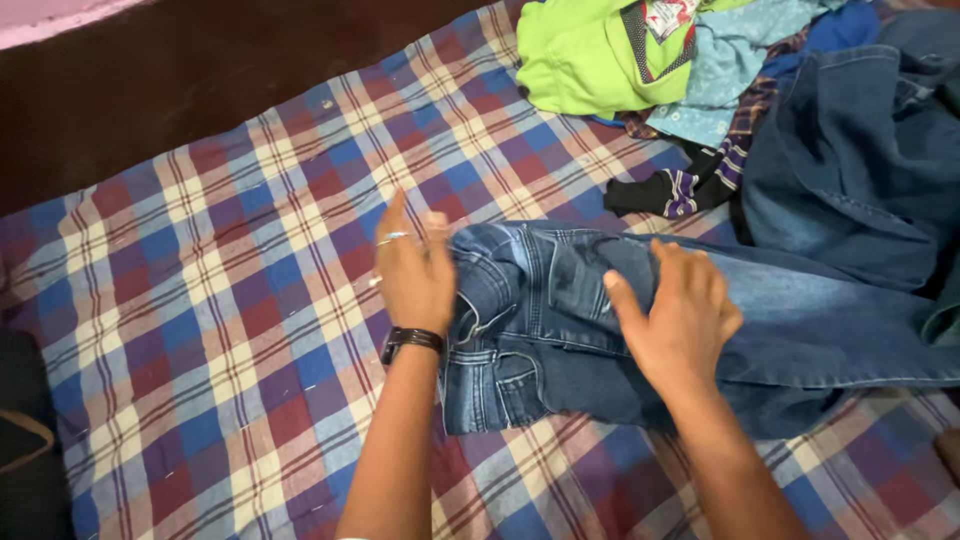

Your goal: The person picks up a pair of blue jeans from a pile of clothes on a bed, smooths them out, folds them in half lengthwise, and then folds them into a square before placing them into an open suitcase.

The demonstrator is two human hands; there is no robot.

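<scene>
**Both hands flat on the jeans, waistband at the left hand**

Head view, looking down at the bed: a pair of blue jeans lies across the middle of the frame on the checked bedsheet, long axis running left to right. The waistband end sits at centre frame, and the legs stretch off toward the right edge.

The left hand is at that waistband end, fingers together and extended, pointing to the top of the frame, edge of the palm against the denim. It grips nothing; a ring shows on one finger and a dark wristband on the wrist.

The right hand lies spread, palm down, on the seat of the jeans, just right of the left hand, pressing rather than grasping. So the left hand is nearer the waistband, the right nearer the legs.

Upper right of the frame: a heap of clothes, with a lime-green garment, a pale blue patterned one and more denim, close to the jeans' legs but clear of both hands.
</scene>
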